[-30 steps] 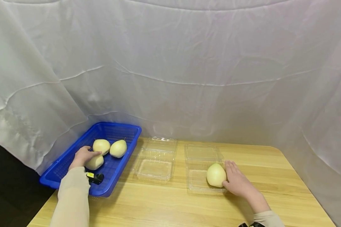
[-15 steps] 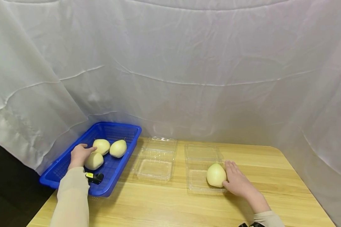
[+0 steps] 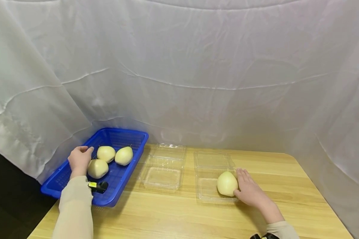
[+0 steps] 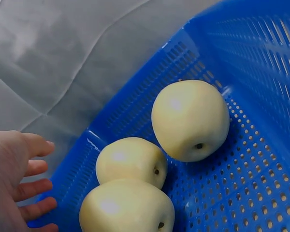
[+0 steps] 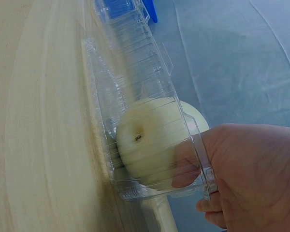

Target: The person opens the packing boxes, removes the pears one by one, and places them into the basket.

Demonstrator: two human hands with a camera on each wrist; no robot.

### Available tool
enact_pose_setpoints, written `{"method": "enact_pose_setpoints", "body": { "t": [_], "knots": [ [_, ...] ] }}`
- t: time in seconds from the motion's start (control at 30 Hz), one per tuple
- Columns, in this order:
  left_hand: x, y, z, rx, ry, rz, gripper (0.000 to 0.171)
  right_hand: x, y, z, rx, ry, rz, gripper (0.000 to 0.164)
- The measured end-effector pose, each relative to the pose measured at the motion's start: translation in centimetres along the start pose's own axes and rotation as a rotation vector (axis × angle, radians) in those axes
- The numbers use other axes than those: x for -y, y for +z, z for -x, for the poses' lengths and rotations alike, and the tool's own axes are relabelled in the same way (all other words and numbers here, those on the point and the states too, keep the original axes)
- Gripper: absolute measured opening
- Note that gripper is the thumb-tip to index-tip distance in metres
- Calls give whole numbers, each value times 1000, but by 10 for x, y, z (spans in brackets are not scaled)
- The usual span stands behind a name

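Observation:
Over the left side of the blue plastic basket [image 3: 139, 156], my left hand [image 3: 80, 158] hovers with loosely bent fingers, holding nothing. Beside it lies the nearest pale yellow pear [image 3: 97, 168]; two more pears rest behind, a middle pear [image 3: 106, 153] and a right pear [image 3: 124, 156]. In the left wrist view a gap shows between the fingertips [image 4: 47, 205] and the front pear [image 4: 128, 208]. My right hand [image 3: 251, 191] grips the right wall of an open clear plastic container [image 3: 204, 186], thumb inside against a single pear [image 3: 227, 183], fingers outside.
A second open clear container [image 3: 163, 177] stands between the basket and the gripped one, its lid folded back. All of it sits on a wooden table [image 3: 173, 219]. A grey-white curtain [image 3: 197, 66] hangs along the back and sides.
My left hand has let go of the nearest pear and drawn back left and up from it; that pear has shifted slightly left. The right hand and its pear stay put.

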State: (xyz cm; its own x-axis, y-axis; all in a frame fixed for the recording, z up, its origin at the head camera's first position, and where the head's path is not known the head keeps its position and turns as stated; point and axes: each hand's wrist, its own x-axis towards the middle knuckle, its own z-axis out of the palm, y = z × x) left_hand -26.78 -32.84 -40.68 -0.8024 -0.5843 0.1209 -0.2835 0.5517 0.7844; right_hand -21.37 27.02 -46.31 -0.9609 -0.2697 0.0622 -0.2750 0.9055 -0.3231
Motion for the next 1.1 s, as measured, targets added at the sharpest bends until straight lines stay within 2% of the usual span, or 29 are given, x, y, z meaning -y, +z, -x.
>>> {"method": "enact_pose_setpoints", "body": {
  "t": [0.13,0.27,0.6,0.93,1.1],
  "knots": [
    [-2,-1,1,-77,9,40,48,1,-1,0,-6,-2,2,81],
    [-2,-1,0,-123,12,79,48,1,-2,0,-14,-6,5,80],
    [-4,-2,-1,-198,24,153,48,1,-2,0,-19,-10,5,79],
    [-12,-5,0,-224,16,225,48,1,-1,1,-11,-7,1,79],
    [-20,-8,1,-263,55,253,46,1,0,0,-7,-2,1,79]
  ]
}}
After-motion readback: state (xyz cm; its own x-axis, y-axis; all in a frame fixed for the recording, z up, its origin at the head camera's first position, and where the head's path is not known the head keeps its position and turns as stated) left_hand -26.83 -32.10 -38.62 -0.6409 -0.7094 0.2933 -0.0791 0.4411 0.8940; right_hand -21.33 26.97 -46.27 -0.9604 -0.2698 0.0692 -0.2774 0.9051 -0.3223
